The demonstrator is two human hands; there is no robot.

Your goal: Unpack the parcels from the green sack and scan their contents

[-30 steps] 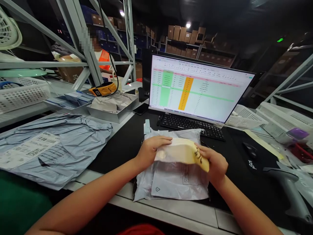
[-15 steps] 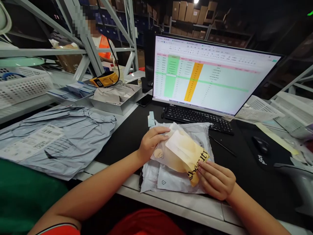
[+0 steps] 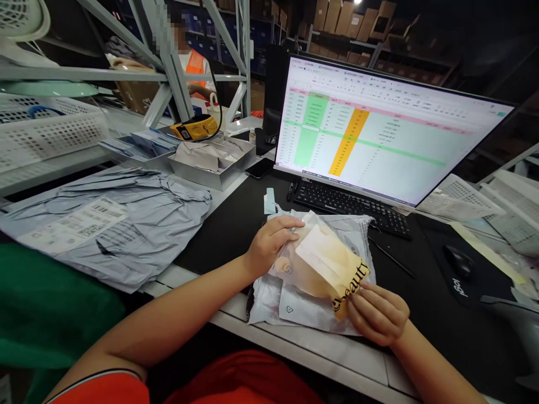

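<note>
Baskets first, a white perforated basket point(image 3: 50, 132) out at nine o'clock on the shelf; below it a crumpled grey mailer bag point(image 3: 122, 224) lies flat with its label up; at eleven o'clock a metal tray point(image 3: 214, 168) holds grey wrapping, a yellow scanner point(image 3: 196, 127) just behind it; a dark phone point(image 3: 260, 168) sits beside the tray; now centre stage, the left hand point(image 3: 272, 247) presses down with fingers spread on the top edge of a clear pouch point(image 3: 322, 264) holding a cream item and a white card; that pouch rests on a white poly bag point(image 3: 307, 306) at the desk's front edge; the right hand point(image 3: 379, 314) at five o'clock pinches the pouch's lettered lower corner between thumb and fingertips; behind, a keyboard point(image 3: 349, 205) under the lit monitor point(image 3: 379, 137); at three o'clock a mouse point(image 3: 458, 261) on its black mat.
</note>
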